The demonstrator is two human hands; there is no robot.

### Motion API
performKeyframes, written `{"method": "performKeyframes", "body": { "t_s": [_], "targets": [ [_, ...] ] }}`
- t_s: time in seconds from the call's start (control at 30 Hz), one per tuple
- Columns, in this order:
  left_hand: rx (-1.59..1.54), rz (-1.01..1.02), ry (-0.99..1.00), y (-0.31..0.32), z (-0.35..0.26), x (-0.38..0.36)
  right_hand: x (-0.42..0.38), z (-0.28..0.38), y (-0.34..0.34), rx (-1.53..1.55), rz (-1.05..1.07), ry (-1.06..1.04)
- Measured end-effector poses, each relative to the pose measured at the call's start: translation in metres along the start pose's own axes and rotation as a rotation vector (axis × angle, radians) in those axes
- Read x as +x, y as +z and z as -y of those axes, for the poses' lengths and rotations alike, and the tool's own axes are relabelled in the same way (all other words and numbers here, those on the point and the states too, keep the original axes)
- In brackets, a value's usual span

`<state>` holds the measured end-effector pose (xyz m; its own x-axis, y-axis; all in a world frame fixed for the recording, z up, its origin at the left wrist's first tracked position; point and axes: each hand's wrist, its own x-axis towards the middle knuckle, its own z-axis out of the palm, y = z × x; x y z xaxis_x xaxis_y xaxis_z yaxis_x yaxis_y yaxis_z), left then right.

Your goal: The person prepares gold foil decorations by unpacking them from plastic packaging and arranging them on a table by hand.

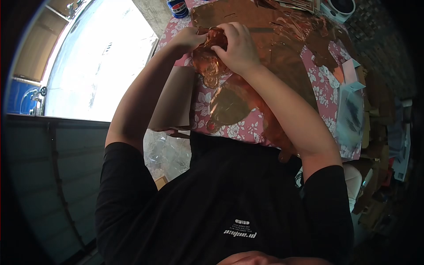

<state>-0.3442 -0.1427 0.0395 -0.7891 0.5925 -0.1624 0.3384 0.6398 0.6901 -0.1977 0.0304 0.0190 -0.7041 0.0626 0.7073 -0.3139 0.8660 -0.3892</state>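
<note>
A shiny copper-coloured sheet piece (207, 64), crumpled and curved, is between my hands near the table's far left part. My left hand (187, 40) grips its upper left edge, with the fingers partly hidden behind it. Around its upper right side curl the fingers and thumb of my right hand (236, 47). Below lies another copper-coloured piece (232, 105) with a rounded outline, flat on the pink floral tablecloth (240, 131). A large brown-copper sheet (282, 57) spreads under and beside my right forearm.
A blue can (178, 9) stands at the far left edge. Copper scraps (293, 28) lie at the far right. A brown cardboard piece (174, 99) is at the left edge. At the right are a small open box (352, 74) and a clear plastic bag (350, 115).
</note>
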Motion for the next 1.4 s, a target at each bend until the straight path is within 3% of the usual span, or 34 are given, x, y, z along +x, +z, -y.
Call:
{"method": "performKeyframes", "body": {
  "t_s": [0.07,0.27,0.4,0.47,0.57,0.63,0.8,0.9,1.07,1.2,1.27,1.33,1.37,1.4],
  "targets": [
    [0.044,0.006,-0.058,0.001,-0.008,-0.003,-0.003,0.000,-0.002,0.008,-0.027,-0.048],
    [-0.043,-0.016,0.082,0.008,0.003,0.001,-0.004,0.005,-0.009,-0.027,-0.025,-0.125],
    [0.129,-0.014,0.095,0.010,0.004,0.001,-0.003,0.002,-0.013,-0.102,0.030,-0.141],
    [0.162,-0.026,0.112,0.014,0.008,0.004,-0.005,-0.005,-0.011,-0.262,0.315,0.028],
    [0.187,-0.048,0.078,0.023,0.020,0.015,-0.005,-0.002,-0.010,-0.218,0.171,0.094],
    [0.102,-0.055,0.179,0.024,0.023,0.014,-0.001,-0.001,-0.013,-0.196,0.156,0.077],
    [0.183,-0.057,0.142,0.025,0.016,0.007,0.005,-0.004,-0.007,-0.188,0.222,0.173],
    [0.211,-0.048,0.141,0.025,0.018,0.010,0.010,-0.006,-0.002,-0.136,0.113,0.225],
    [0.317,-0.115,0.128,0.028,0.012,0.004,0.006,-0.013,-0.003,-0.176,0.209,0.012],
    [-0.049,-0.046,0.019,0.026,0.018,0.010,-0.010,-0.004,-0.010,-0.156,0.176,-0.073],
    [-0.160,-0.019,-0.048,0.027,0.023,0.015,-0.018,-0.005,-0.007,-0.057,0.310,-0.264],
    [-0.400,-0.077,-0.038,0.027,0.021,0.015,-0.023,0.005,-0.008,-0.079,0.425,-0.281],
    [-0.401,-0.075,-0.035,0.025,0.019,0.017,-0.024,0.010,-0.007,-0.100,0.541,-0.298],
    [-0.242,-0.166,-0.004,0.018,0.010,0.015,-0.025,0.012,-0.002,-0.056,0.687,-0.167]
  ]
}}
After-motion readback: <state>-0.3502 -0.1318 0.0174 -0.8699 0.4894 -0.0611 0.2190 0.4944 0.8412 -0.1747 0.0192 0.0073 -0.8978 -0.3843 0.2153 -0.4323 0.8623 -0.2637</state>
